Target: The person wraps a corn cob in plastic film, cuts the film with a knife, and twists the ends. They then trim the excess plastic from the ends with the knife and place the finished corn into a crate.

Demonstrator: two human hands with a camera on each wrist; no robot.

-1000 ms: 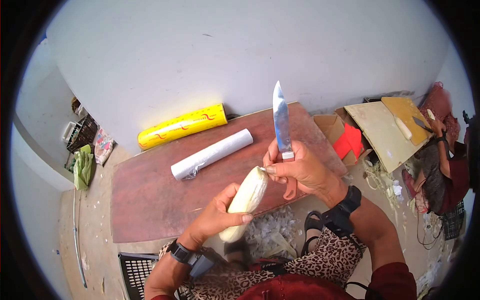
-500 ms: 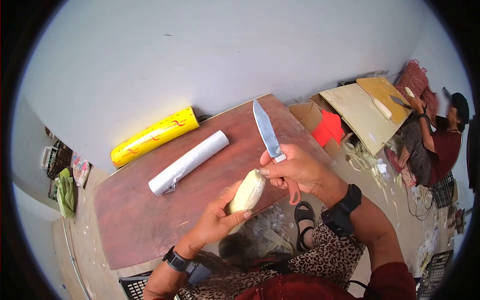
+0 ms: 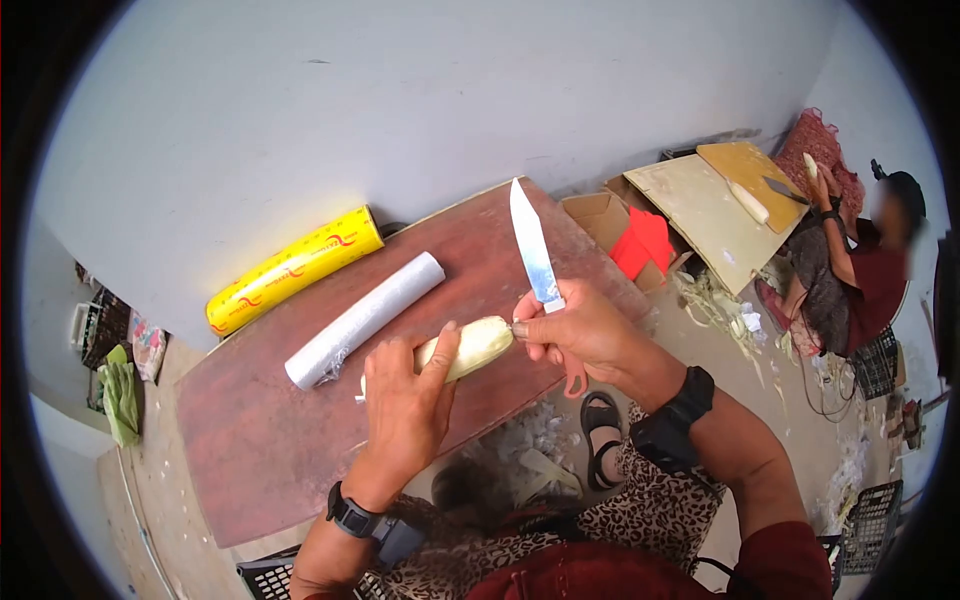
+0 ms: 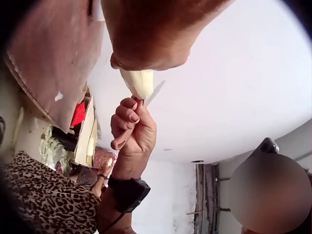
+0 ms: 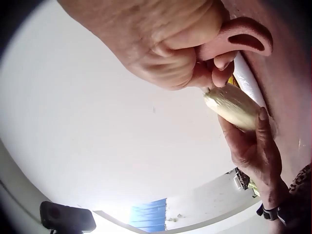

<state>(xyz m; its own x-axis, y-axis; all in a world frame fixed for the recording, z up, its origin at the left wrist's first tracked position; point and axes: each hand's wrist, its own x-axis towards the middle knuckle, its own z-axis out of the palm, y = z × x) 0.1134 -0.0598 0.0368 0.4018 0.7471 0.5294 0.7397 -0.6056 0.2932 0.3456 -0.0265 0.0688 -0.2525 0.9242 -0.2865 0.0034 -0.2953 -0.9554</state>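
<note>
In the head view, my left hand (image 3: 405, 400) grips a pale ear of corn (image 3: 482, 343) in its husk, thumb on the near side. The ear lies nearly level above the table, its tip toward my right hand (image 3: 580, 328). That hand holds a knife (image 3: 532, 245), blade pointing up and orange handle below the palm. Its thumb and forefinger pinch the tip of the ear. The right wrist view shows the looped handle end (image 5: 246, 41) beside the curled fingers, with the ear (image 5: 234, 106) between both hands.
A red-brown table (image 3: 270, 450) carries a clear film roll (image 3: 365, 320) and a yellow roll (image 3: 295, 270) by the wall. Right of it stand a cardboard box (image 3: 595, 225) with red material and a board (image 3: 690, 200). Another person (image 3: 870, 270) sits at the right. Scraps (image 3: 545, 440) litter the floor.
The ear has swung from steeply slanted to nearly level, and my left hand has turned over it, back of the hand up. My right hand still holds the knife at the tip.
</note>
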